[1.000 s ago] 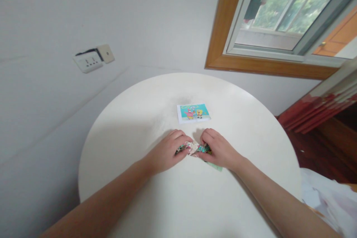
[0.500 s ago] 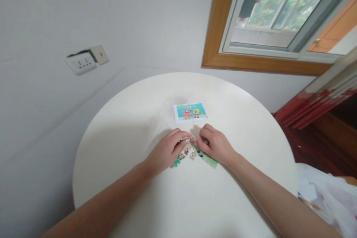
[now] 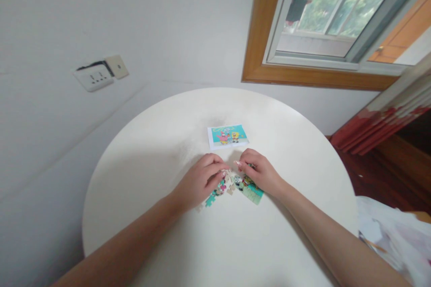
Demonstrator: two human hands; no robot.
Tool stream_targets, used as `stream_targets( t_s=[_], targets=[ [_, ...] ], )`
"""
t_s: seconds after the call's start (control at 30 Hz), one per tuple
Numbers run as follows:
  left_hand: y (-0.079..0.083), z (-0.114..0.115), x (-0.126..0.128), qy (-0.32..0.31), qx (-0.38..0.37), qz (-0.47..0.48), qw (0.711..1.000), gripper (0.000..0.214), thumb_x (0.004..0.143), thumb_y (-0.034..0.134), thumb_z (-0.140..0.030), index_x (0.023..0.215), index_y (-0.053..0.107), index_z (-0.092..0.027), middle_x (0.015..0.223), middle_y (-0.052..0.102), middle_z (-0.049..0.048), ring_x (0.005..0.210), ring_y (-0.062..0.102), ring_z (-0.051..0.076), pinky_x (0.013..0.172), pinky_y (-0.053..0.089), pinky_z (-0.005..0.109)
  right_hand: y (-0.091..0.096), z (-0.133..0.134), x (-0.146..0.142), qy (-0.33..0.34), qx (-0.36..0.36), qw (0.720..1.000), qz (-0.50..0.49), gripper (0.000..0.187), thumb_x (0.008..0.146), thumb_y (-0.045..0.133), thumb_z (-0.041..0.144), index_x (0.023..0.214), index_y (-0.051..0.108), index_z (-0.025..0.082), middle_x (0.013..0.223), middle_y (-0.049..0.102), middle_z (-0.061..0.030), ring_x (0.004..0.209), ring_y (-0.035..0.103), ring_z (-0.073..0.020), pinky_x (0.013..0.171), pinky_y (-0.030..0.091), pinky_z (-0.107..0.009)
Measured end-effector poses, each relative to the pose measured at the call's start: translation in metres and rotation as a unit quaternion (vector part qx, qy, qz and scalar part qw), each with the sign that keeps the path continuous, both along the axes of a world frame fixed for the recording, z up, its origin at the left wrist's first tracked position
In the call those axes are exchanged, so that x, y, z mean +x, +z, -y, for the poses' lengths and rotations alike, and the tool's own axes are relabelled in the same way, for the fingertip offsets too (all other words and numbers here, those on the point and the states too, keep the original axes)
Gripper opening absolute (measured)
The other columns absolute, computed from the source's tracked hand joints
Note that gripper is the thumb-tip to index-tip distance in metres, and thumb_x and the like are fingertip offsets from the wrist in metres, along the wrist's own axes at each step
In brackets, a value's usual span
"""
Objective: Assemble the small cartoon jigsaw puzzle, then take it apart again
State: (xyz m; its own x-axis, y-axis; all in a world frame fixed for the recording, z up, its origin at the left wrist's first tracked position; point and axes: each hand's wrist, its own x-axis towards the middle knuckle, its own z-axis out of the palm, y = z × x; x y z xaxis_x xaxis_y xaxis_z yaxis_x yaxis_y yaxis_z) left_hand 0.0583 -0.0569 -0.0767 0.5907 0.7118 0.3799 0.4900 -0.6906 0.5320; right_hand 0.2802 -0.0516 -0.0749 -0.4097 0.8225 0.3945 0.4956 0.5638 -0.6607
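A small heap of loose jigsaw pieces [image 3: 220, 188], some with beige backs up and others teal or pink, lies on the round white table. My left hand [image 3: 200, 179] rests over the heap's left side, thumb and bent fingers apart, fingertips among the pieces. To the right is a joined puzzle section [image 3: 252, 193], pale green and teal with printed figures. Over its upper edge, my right hand [image 3: 261, 172] has its fingers curled and the thumb drawn against them. Whatever lies between those fingertips is too small to make out.
A printed picture card [image 3: 229, 136] with cartoon figures on teal lies beyond my hands. The white table [image 3: 144, 152] stands against a wall with a socket [image 3: 94, 77]. A wood-framed window [image 3: 319, 76] and a red-white curtain [image 3: 363, 125] are at the right.
My right hand has lifted its thumb and fingers slightly off the pieces, showing more of the joined section. My left hand has shifted slightly left and down over the heap.
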Motion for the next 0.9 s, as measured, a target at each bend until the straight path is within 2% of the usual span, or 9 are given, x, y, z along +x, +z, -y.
stream_targets(
  t_s=[0.13,0.2,0.27,0.33,0.43,0.57,0.63,0.8,0.9],
  targets=[
    [0.007,0.000,-0.007,-0.043,0.019,-0.045,0.998,0.025,0.093,0.051,-0.031,0.111,0.064,-0.019,0.110,0.058,0.0082,0.106,0.053,0.021,0.095,0.042,0.034,0.013,0.008,0.005,0.098,0.004,0.994,0.053,0.035,0.097,0.047,0.039,0.077,0.067,0.020,0.079,0.066,-0.0042,0.084,0.060,-0.0159,0.085,0.045,-0.032],
    [0.008,0.000,-0.012,-0.078,0.026,-0.080,0.993,0.040,0.084,0.064,-0.045,0.117,0.061,-0.022,0.117,0.056,0.0088,0.110,0.051,0.024,0.098,0.040,0.037,0.018,0.014,0.013,0.098,0.026,0.989,0.104,0.026,0.094,0.052,0.040,0.097,0.070,0.022,0.101,0.067,-0.0068,0.098,0.059,-0.0185,0.092,0.043,-0.035],
    [0.007,0.002,-0.015,-0.089,0.032,-0.106,0.990,0.062,0.072,0.071,-0.060,0.121,0.059,-0.023,0.121,0.055,0.0093,0.112,0.049,0.027,0.099,0.038,0.040,0.020,0.021,0.020,0.072,0.047,0.981,0.173,0.039,0.088,0.059,0.049,0.118,0.065,0.025,0.118,0.061,-0.0105,0.110,0.054,-0.0241,0.096,0.041,-0.041],
    [0.003,0.003,-0.015,-0.078,0.046,-0.121,0.989,0.070,0.068,0.069,-0.067,0.121,0.058,-0.023,0.120,0.055,0.0097,0.111,0.049,0.029,0.099,0.037,0.042,0.017,0.026,0.024,0.044,0.065,0.972,0.221,0.058,0.083,0.059,0.059,0.130,0.056,0.025,0.127,0.055,-0.0134,0.116,0.049,-0.0286,0.097,0.039,-0.046],
    [-0.003,0.005,-0.012,-0.054,0.074,-0.135,0.987,0.055,0.077,0.064,-0.061,0.116,0.060,-0.022,0.112,0.056,0.0092,0.106,0.049,0.027,0.095,0.037,0.042,0.007,0.027,0.020,0.018,0.096,0.958,0.271,0.061,0.083,0.054,0.065,0.125,0.058,0.022,0.120,0.056,-0.0150,0.110,0.048,-0.0310,0.091,0.041,-0.048],
    [-0.005,0.004,-0.005,-0.036,0.092,-0.145,0.985,0.028,0.089,0.056,-0.044,0.102,0.063,-0.020,0.101,0.055,0.0075,0.097,0.051,0.023,0.088,0.040,0.037,-0.003,0.023,0.006,0.003,0.109,0.949,0.297,0.040,0.093,0.046,0.053,0.105,0.062,0.018,0.104,0.056,-0.0129,0.096,0.050,-0.0260,0.082,0.043,-0.041],
    [-0.004,0.004,-0.002,-0.041,0.094,-0.148,0.984,0.020,0.092,0.053,-0.037,0.094,0.062,-0.019,0.094,0.055,0.0058,0.091,0.051,0.021,0.082,0.041,0.034,-0.004,0.021,0.001,-0.008,0.110,0.947,0.303,0.035,0.095,0.044,0.048,0.096,0.062,0.018,0.098,0.056,-0.0117,0.090,0.050,-0.0241,0.078,0.044,-0.037],
    [-0.006,0.003,0.003,-0.010,0.082,-0.153,0.985,0.020,0.095,0.049,-0.035,0.088,0.059,-0.019,0.088,0.056,0.0029,0.083,0.054,0.019,0.076,0.042,0.031,-0.006,0.019,-0.003,-0.036,0.118,0.937,0.326,0.036,0.096,0.042,0.046,0.086,0.062,0.018,0.089,0.057,-0.0087,0.081,0.053,-0.0206,0.065,0.040,-0.031],
    [-0.005,0.004,0.003,0.002,0.049,-0.132,0.990,0.022,0.098,0.043,-0.034,0.088,0.057,-0.019,0.088,0.058,0.0026,0.083,0.056,0.018,0.074,0.042,0.029,-0.008,0.016,-0.002,-0.037,0.106,0.945,0.307,0.040,0.099,0.037,0.041,0.078,0.062,0.018,0.079,0.057,-0.0054,0.072,0.054,-0.0165,0.060,0.036,-0.028]
  ],
)
